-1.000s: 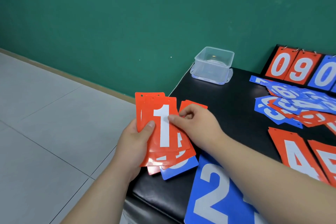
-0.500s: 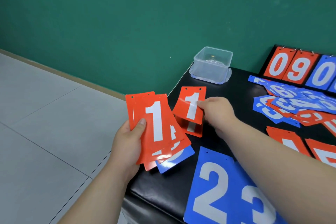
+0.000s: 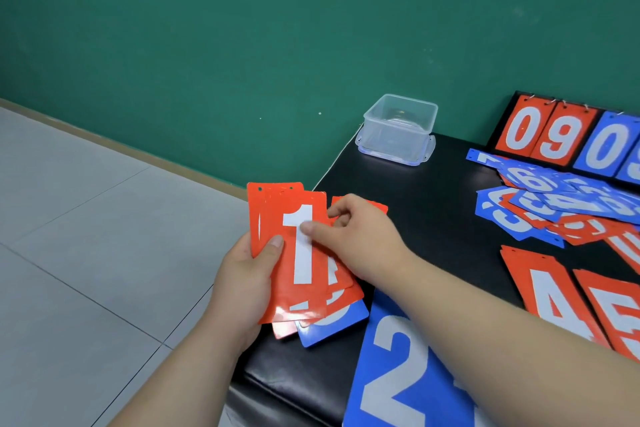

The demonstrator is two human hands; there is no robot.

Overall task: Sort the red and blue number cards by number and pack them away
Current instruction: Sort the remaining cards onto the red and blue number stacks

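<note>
My left hand (image 3: pixel 246 284) grips a fanned stack of red number cards (image 3: pixel 277 211) over the black bench's left corner, a white 1 on top and a blue card (image 3: pixel 332 326) at the bottom. My right hand (image 3: pixel 363 243) is at the stack's right edge. Its thumb lies on the top red 1 card (image 3: pixel 301 295) and its fingers curl behind, pinching it. Another red card (image 3: pixel 375 206) shows just beyond my right hand. An empty clear plastic box (image 3: pixel 398 132) stands on its lid at the bench's back left.
Large blue cards with a 2 (image 3: pixel 398 374) and red 4 (image 3: pixel 550 302) and 5 (image 3: pixel 613 312) cards lie on the black bench (image 3: pixel 433 201). A mixed heap of red and blue cards (image 3: pixel 554 208) lies before a scoreboard (image 3: pixel 561 135) at the back right. Tiled floor lies left.
Half a second ago my right hand held a red 1 card out over the bench, apart from the stack. It has come back left and now pinches the stack's top 1 card.
</note>
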